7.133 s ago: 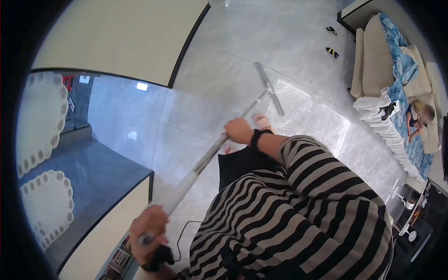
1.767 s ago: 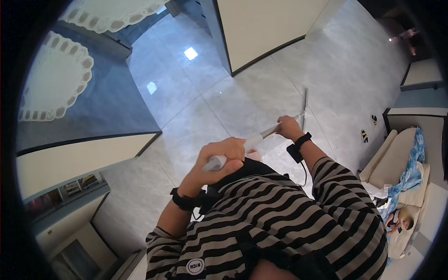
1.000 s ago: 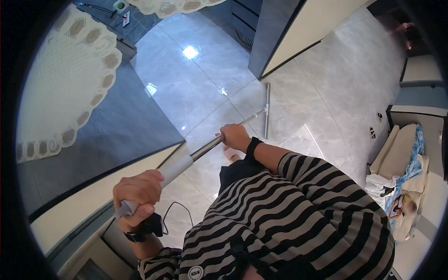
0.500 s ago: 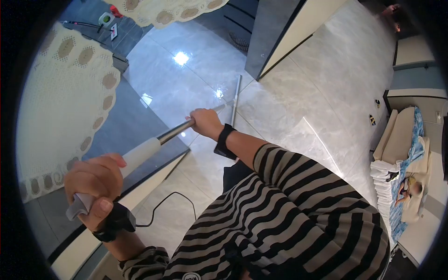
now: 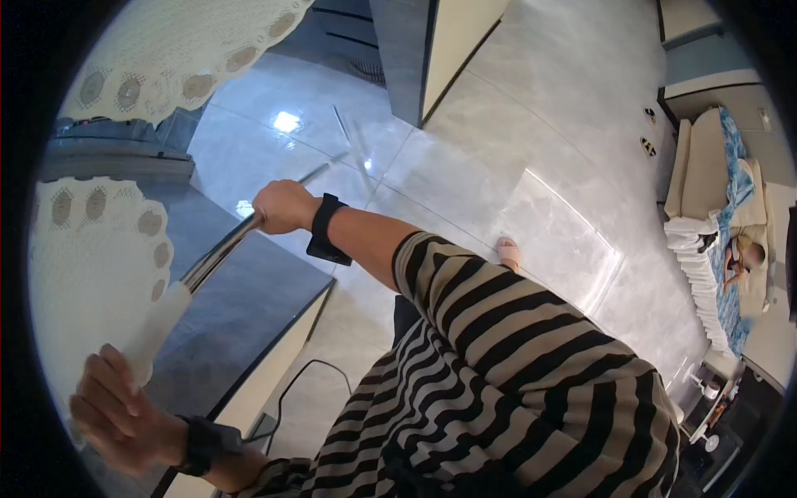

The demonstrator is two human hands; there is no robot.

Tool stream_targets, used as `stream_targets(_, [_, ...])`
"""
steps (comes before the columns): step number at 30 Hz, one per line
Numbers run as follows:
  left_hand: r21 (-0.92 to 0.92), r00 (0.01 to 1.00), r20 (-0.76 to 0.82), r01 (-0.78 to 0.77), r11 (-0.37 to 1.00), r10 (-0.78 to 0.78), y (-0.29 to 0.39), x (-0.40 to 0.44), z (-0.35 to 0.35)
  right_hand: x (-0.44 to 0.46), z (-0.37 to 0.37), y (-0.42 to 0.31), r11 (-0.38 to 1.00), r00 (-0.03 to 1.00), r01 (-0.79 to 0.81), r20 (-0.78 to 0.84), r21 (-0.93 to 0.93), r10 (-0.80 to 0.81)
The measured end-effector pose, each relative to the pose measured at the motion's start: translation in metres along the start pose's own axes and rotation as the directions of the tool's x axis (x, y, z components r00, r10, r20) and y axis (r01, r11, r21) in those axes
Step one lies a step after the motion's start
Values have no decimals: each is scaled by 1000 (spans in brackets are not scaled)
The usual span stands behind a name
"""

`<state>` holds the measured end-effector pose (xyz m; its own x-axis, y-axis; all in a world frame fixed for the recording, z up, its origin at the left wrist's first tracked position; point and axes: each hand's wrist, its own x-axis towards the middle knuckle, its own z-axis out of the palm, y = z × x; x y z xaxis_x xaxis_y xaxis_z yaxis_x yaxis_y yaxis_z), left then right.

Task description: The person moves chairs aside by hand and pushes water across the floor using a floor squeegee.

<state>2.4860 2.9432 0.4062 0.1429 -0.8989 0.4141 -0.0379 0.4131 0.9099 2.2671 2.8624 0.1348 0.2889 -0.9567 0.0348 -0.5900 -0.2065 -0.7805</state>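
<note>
My right hand [image 5: 286, 207] is wrapped round the metal part of a long pole [image 5: 217, 256]. Lower left, my left hand [image 5: 116, 415] has its fingers curled at the end of the pole's white grip [image 5: 158, 328]; the contact is blurred. The pole slants up to the right to a narrow bar-shaped head [image 5: 340, 123], which is smeared by motion over the shiny tiled floor [image 5: 465, 166]. Dark straps circle both wrists.
Lace-edged covers [image 5: 91, 266] hang over a dark surface at the left. A cabinet or wall corner [image 5: 407, 66] stands beyond the pole head. My slippered foot [image 5: 508, 251] is on the floor. At the right, a person [image 5: 735, 257] is on a sofa [image 5: 697, 170], with shoes [image 5: 647, 147] nearby.
Both hands and the pole have moved left, and my left hand is also lower. The bar head has swept left across the tiles. My slippered foot has come into view.
</note>
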Motion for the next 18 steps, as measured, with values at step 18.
stream_targets(18, [-329,641,767,410,851,-13,-92,-38,85,-174,11,106,924,939,-303,89,-235,331])
